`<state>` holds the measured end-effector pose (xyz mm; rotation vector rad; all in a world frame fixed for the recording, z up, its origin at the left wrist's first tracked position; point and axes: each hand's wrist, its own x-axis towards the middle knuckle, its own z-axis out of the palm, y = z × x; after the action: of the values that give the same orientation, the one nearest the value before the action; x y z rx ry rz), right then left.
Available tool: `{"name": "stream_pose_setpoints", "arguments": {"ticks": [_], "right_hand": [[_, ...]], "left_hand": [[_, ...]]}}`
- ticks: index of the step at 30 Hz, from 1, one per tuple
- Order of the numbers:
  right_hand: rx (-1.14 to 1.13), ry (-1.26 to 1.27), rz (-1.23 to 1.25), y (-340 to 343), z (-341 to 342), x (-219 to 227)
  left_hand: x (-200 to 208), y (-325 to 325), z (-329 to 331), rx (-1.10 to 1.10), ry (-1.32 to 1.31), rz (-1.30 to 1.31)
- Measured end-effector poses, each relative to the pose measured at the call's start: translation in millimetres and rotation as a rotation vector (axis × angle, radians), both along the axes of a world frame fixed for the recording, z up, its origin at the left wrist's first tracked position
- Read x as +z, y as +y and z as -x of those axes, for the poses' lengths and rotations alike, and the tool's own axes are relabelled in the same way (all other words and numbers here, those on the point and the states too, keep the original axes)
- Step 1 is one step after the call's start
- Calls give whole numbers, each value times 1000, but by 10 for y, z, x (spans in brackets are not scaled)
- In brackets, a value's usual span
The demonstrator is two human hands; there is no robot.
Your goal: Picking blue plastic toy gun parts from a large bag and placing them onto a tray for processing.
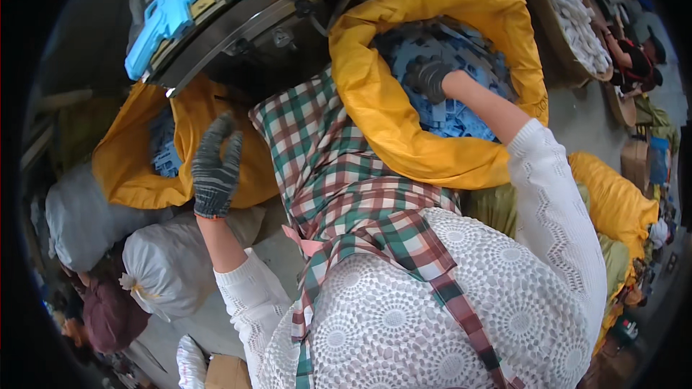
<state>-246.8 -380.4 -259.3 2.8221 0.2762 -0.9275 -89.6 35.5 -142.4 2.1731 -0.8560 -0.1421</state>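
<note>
My right hand [430, 81], in a dark grey knit glove, reaches into a large yellow sack [382, 133] with a rolled rim. Many small flat blue pieces [458, 117] with pale markings lie in it. The fingers curl down against the pieces; what they grip, if anything, is hidden. My left hand [218, 166], in a striped grey glove, is raised with its fingers stretched out and nothing in them. It is beside a second yellow sack [119, 176], which holds similar blue pieces [166, 145].
A light-blue toy pistol [164, 25] lies on the metal bench [245, 21] ahead. White tied sacks [173, 263] stand at left, a yellow sack [613, 198] at right. Far right, a person [634, 61] is near a long container of white pieces [569, 14].
</note>
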Motion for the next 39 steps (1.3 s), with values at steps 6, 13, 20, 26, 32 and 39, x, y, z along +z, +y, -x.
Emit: {"name": "stream_pose_setpoints", "arguments": {"ticks": [6, 13, 20, 26, 32, 39], "right_hand": [[42, 49, 111, -65, 359, -117], [-401, -746, -694, 192, 115, 1333], [-328, -584, -1341, 1062, -93, 1647], [111, -484, -899, 1167, -107, 1890], [-344, -880, -920, 997, -164, 2132], [-375, -809, -1308, 933, -220, 2037]], "left_hand": [[-264, 12, 267, -101, 218, -125], [-260, -416, 531, -181, 526, 78], [-190, -830, 581, -322, -416, 148], [-149, -686, 375, -356, -269, 93], [335, -540, 50, 299, -436, 489], [1210, -437, -939, 302, -696, 33]]}}
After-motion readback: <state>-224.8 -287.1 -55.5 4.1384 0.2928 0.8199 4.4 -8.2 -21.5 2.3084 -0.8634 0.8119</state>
